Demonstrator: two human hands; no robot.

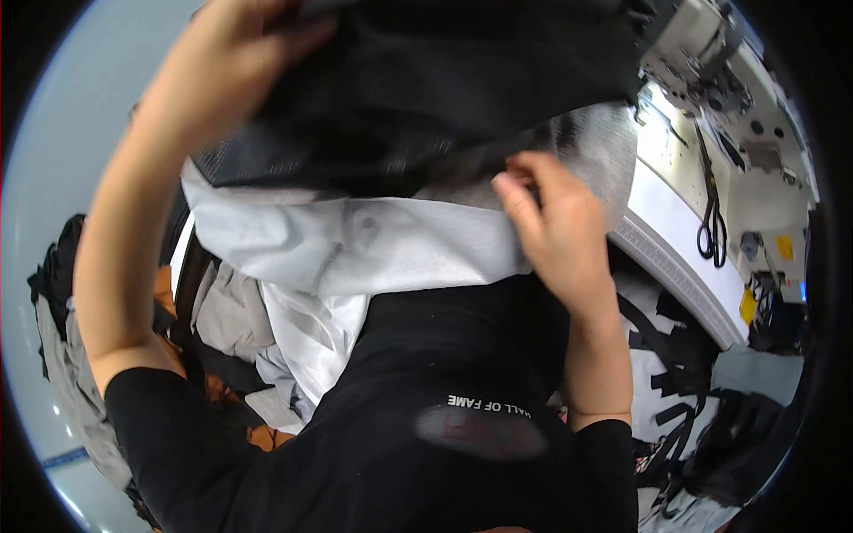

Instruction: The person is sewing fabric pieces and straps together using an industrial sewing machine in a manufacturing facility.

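Note:
A large piece of black fabric (426,98) with a slight sheen spreads across the top of the view. Beneath it lies white fabric (418,244), hanging over the near edge toward my body, with a thin greyish layer (609,151) at the right. My left hand (253,44) is at the black fabric's upper left, fingers reaching over it; motion blur and the frame edge hide their grip. By the lower right border of the black fabric is my right hand (560,222), loosely curled, thumb and forefinger tips slightly apart, with nothing visible between them.
A sewing machine (702,62) stands at the upper right. Black-handled scissors (711,213) lie on the white table (693,258). Grey cloth (235,311) is heaped at my left, beside more dark and grey pieces (75,355). Black straps (675,355) and cloth lie lower right.

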